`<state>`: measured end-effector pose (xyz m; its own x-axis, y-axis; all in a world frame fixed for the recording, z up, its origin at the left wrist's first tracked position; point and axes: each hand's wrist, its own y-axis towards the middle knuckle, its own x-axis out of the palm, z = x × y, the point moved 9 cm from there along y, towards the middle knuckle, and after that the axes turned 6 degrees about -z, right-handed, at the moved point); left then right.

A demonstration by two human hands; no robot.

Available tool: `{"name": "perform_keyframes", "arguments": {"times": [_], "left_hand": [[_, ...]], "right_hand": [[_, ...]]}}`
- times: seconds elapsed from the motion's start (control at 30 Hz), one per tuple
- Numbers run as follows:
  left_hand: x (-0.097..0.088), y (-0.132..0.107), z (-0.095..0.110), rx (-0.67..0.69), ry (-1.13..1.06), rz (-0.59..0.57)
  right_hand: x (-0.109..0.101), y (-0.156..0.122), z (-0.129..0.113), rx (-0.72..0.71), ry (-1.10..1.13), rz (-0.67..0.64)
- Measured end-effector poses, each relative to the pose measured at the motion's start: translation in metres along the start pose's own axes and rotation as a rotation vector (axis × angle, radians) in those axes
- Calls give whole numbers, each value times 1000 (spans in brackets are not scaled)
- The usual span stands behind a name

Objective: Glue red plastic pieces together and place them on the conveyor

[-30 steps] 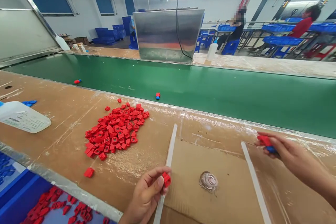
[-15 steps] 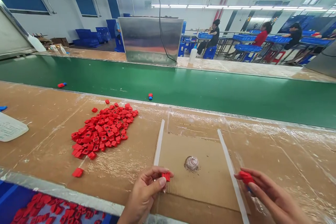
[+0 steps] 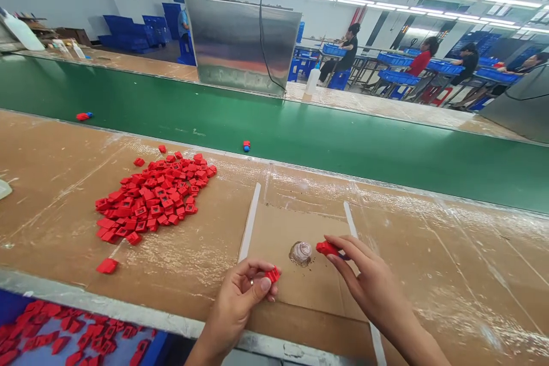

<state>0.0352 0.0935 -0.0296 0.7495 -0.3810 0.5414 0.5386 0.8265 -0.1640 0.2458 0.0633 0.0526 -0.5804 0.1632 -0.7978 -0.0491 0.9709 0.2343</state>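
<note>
My left hand (image 3: 238, 303) pinches a small red plastic part (image 3: 272, 275) between thumb and fingers, at the near edge of a cardboard sheet (image 3: 274, 234). My right hand (image 3: 369, 280) holds a second red plastic part (image 3: 326, 248) by its end. That part is right next to a glossy blob of grease (image 3: 301, 253) on the cardboard, and I cannot tell whether they touch. Two white strips (image 3: 249, 223) (image 3: 349, 220) flank the cardboard. To the left lies a heap of several red plastic parts (image 3: 154, 197), with one loose red part (image 3: 107, 266) nearer me.
A blue bin (image 3: 12, 311) of red parts sits at the near left, below the bench edge. Beyond the bench runs a green conveyor belt (image 3: 300, 131) carrying small red-and-blue pieces (image 3: 246, 146). A metal panel (image 3: 242, 46) stands behind it, and several co-workers sit at far tables.
My right hand has moved left from the bench to the grease blob, carrying its red part. My left hand stays near the cardboard's edge. The whole view has tilted and shifted slightly.
</note>
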Motion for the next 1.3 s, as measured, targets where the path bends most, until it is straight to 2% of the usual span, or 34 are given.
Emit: {"name": "perform_keyframes", "arguments": {"times": [0.17,0.3,0.57,0.83,1.17,1.3], "left_hand": [[-7,-4,-10,-36,21,-7],[-4,-4,-13,-74,-11,-56],[0,-4,-8,-50,-44,-42],[0,-7,-11,-64,-42,-63],[0,-6,-11,-64,-38,-66],[1,-7,-13,-90,-45,-55]], "right_hand": [[2,4,-11,-98,-105,25],[6,5,-14,-104,-106,8],[15,7,-24,-112,-143,-58],[17,6,-27,-129,-159,-56],[8,11,-33,-130,-199,-26],[-2,13,-34,-112,-196,36]]}}
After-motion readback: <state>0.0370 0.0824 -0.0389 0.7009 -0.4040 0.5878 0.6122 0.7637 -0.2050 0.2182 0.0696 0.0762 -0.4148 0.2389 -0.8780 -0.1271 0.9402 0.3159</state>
